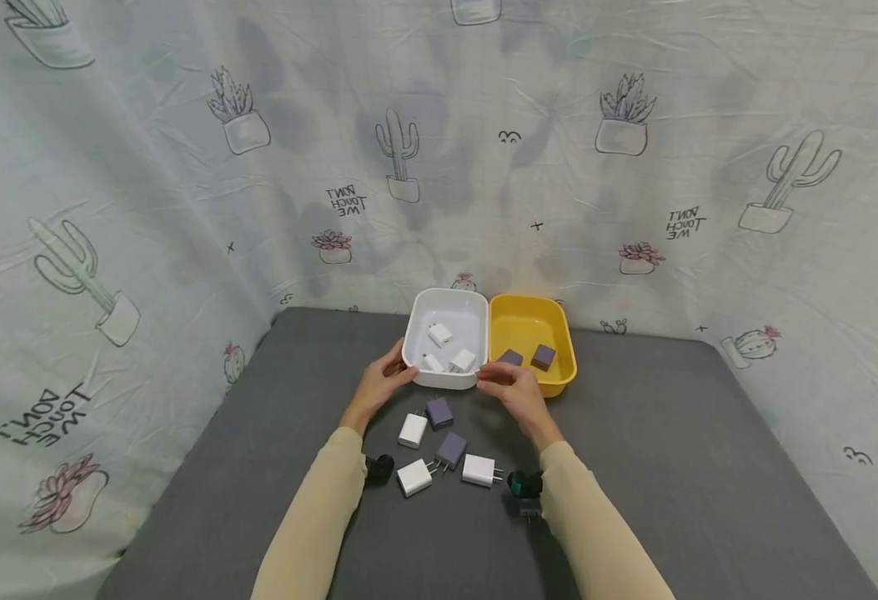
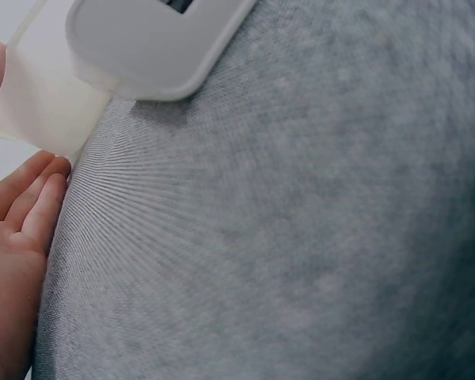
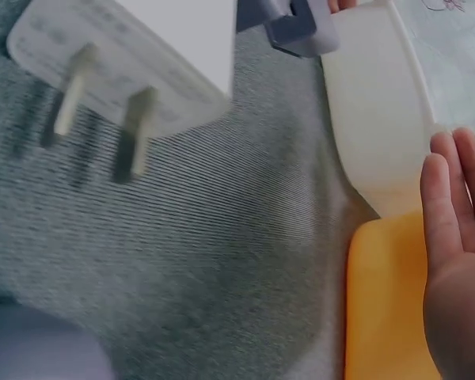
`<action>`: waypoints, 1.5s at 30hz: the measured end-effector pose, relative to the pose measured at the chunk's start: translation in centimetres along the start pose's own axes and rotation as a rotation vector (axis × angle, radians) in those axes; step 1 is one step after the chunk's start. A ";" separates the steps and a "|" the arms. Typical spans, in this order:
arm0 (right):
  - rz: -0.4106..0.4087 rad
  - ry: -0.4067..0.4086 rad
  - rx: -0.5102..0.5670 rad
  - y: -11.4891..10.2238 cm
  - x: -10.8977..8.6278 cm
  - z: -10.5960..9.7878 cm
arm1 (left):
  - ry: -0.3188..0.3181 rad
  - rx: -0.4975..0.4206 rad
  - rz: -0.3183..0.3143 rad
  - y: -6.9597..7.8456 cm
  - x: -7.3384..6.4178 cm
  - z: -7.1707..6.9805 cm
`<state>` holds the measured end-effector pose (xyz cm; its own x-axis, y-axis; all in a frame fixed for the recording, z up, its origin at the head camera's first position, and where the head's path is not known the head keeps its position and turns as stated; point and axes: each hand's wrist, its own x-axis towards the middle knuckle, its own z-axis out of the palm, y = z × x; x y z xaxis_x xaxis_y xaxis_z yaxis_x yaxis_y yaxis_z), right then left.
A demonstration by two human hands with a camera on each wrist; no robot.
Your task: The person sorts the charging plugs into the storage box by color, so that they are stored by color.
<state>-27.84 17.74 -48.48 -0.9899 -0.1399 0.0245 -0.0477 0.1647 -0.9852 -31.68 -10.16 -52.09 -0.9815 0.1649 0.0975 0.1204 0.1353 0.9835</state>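
Observation:
A white bin [image 1: 446,381] holds three white plug chargers [image 1: 463,361]. My left hand [image 1: 380,383] is at its left front corner; in the left wrist view the fingers [image 2: 43,214] lie nearly straight beside its wall. My right hand [image 1: 515,390] is at its right front corner, by the seam with a yellow bin [image 1: 569,354]. In the right wrist view those fingers [image 3: 439,198] look straight, their tips at the white wall. Two purple chargers [image 1: 544,357] lie inside the yellow bin.
Between my forearms lie white chargers [image 1: 412,430] and purple chargers [image 1: 451,450], prongs out. A dark charger [image 1: 529,508] sits by my right sleeve. The grey table [image 1: 679,467] backs onto a cactus-print curtain [image 1: 484,183], close behind the bins.

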 end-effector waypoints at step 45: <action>0.049 -0.220 -0.195 1.8 0.1 5.6 | 0.013 0.010 0.007 -1.4 0.5 0.0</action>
<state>-27.28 12.55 -51.25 -0.9399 -0.3317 -0.0808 -0.0462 0.3581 -0.9325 -32.33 -10.27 -53.44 -0.9825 0.1528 0.1068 0.1290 0.1438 0.9812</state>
